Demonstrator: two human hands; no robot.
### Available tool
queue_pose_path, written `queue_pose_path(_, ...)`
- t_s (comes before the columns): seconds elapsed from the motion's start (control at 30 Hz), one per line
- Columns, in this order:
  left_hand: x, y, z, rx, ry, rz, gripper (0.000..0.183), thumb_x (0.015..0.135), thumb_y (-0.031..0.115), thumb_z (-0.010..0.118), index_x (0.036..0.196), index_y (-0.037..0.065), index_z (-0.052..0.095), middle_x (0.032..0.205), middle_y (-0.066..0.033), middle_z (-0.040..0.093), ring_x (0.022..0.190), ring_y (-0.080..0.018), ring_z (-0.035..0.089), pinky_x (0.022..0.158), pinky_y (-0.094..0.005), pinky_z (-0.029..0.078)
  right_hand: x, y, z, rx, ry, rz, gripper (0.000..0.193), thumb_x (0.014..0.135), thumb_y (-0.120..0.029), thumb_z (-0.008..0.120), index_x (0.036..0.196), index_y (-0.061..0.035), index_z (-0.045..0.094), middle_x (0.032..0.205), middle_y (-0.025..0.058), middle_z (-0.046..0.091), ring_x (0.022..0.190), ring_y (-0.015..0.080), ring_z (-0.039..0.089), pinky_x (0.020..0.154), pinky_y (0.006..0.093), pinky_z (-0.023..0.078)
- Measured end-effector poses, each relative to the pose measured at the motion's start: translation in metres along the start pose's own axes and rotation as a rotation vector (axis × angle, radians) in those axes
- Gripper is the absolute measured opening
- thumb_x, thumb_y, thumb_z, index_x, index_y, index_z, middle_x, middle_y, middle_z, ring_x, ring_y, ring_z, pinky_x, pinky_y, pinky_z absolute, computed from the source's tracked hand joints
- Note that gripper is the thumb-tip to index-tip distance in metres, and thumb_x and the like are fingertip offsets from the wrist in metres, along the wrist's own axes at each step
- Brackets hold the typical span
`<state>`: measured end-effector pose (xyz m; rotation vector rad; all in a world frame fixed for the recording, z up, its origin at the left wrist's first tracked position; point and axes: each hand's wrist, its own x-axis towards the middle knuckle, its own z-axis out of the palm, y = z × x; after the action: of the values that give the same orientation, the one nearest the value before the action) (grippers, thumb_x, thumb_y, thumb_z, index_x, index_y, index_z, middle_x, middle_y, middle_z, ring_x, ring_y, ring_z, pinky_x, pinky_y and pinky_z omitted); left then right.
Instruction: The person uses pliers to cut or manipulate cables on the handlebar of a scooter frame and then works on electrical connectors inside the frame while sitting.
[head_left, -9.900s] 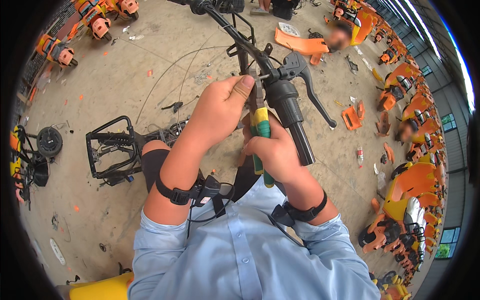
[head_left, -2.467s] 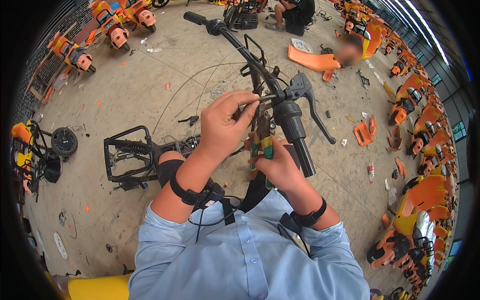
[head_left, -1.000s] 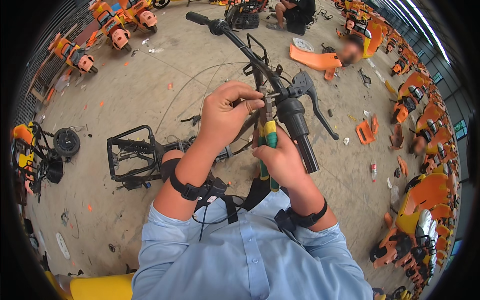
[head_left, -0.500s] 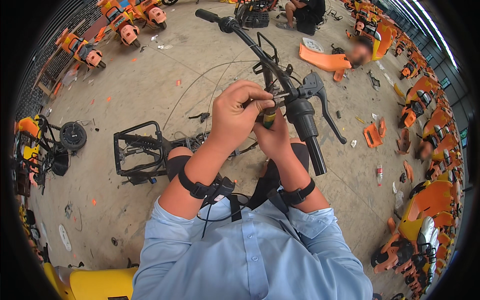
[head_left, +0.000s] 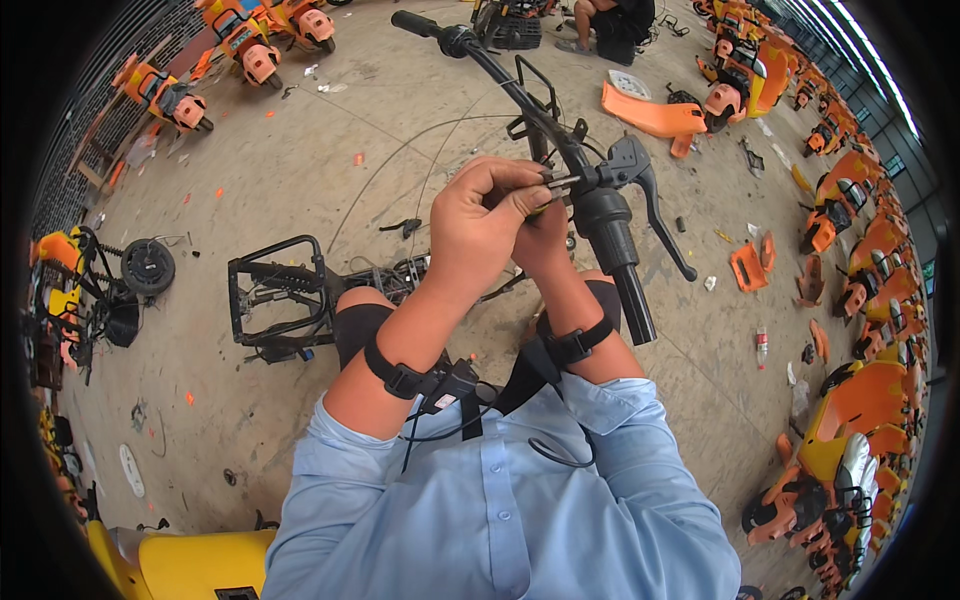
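A black handlebar (head_left: 520,95) of a stripped scooter rises in front of me, with a twist grip (head_left: 608,235) and a brake lever (head_left: 655,220) on its right end. My left hand (head_left: 480,215) is closed, thumb and forefinger pinching a thin metal rod (head_left: 565,184) beside the lever's clamp. The rod points right, towards the clamp. Just behind and below, my right hand (head_left: 543,245) is curled, its fingers mostly hidden by the left. A sliver of a yellow-green handle (head_left: 541,209) shows between the two hands.
The bare black scooter frame (head_left: 280,300) lies over the floor left of my legs. A loose wheel (head_left: 148,267) is farther left. Orange panels (head_left: 650,112) are scattered ahead and right. Rows of orange scooters (head_left: 860,290) line the right side; another person (head_left: 612,25) sits at the far side.
My right hand has turned and drawn in behind the left, so the yellow-green handle is now mostly hidden. The right forearm has shifted upward. My left hand keeps its pinch.
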<state>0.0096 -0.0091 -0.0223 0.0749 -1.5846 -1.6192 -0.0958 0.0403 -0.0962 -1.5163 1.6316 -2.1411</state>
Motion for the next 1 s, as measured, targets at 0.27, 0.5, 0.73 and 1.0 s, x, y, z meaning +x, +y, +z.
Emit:
queue_pose_path(0.27,0.000,0.007,-0.004,0.068,-0.003,-0.157,0.015,0.084,0.002,0.078,0.095,0.001,0.068,0.088,-0.0004,0.068,0.076,-0.0045,0.056,0.069,-0.0213,0.048,-0.021,-0.019,0.001,-0.144,0.131,0.261,0.022,0.085,0.005,0.057,0.106,-0.0003,0.054,0.091,0.0103,0.060,0.083,0.0188,0.060,0.072,0.0326,0.048)
queue_pose_path(0.5,0.001,0.011,-0.004,0.057,-0.009,-0.155,0.014,0.084,0.004,0.079,0.094,0.004,0.069,0.085,0.0034,0.066,0.070,-0.0022,0.048,0.063,-0.0193,0.041,-0.037,-0.104,-0.004,-0.186,0.092,0.588,0.022,0.079,0.005,0.052,0.101,-0.0004,0.055,0.086,0.0118,0.059,0.078,0.0211,0.058,0.071,0.0340,0.047)
queue_pose_path(0.73,0.000,0.009,0.000,0.038,0.001,-0.205,0.013,0.086,0.005,0.077,0.093,0.002,0.067,0.086,0.0012,0.066,0.076,-0.0062,0.057,0.071,-0.0209,0.046,-0.035,-0.094,-0.016,-0.265,-0.025,0.536,0.037,0.077,0.005,0.054,0.113,0.0002,0.057,0.103,0.0160,0.062,0.096,0.0220,0.065,0.080,0.0355,0.051)
queue_pose_path(1.0,-0.001,0.001,-0.006,0.071,-0.006,-0.176,0.013,0.089,0.007,0.075,0.093,0.000,0.065,0.092,-0.0021,0.066,0.085,-0.0100,0.059,0.080,-0.0250,0.048,-0.019,-0.021,-0.021,-0.247,0.019,0.172,0.046,0.082,0.007,0.058,0.127,-0.0022,0.051,0.106,0.0093,0.062,0.095,0.0172,0.063,0.082,0.0308,0.051)
